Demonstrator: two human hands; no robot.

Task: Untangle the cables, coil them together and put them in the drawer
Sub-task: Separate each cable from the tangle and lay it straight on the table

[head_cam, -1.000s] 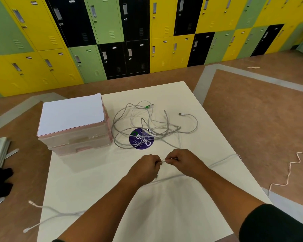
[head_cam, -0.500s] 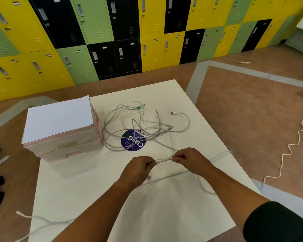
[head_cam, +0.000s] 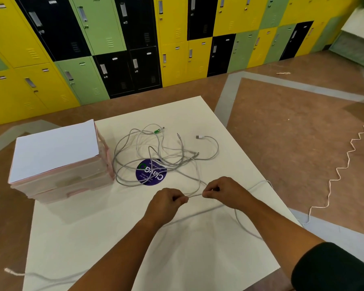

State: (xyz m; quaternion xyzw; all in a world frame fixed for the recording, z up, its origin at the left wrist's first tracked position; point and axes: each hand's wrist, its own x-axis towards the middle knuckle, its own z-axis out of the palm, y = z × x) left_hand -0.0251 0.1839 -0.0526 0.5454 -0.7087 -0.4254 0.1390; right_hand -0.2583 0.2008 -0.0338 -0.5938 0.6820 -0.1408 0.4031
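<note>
Head view, left hand (head_cam: 166, 203) fingers pinching grey cable (head_cam: 194, 195), right hand (head_cam: 225, 191) pinching same cable

From here I see both hands just on the near side of the purple round sticker (head_cam: 150, 172) — the left hand (head_cam: 166, 203) and the right hand (head_cam: 225, 191) each pinch one grey cable (head_cam: 194, 195), a short span stretched between them. The tangle of cables (head_cam: 156, 152) lies across the sticker and beyond it, with a green plug (head_cam: 157, 131) at the far edge. Left of the sticker, the pink drawer unit (head_cam: 57, 164) stands on the white table (head_cam: 114, 238) — a white sheet covers its top.
</note>
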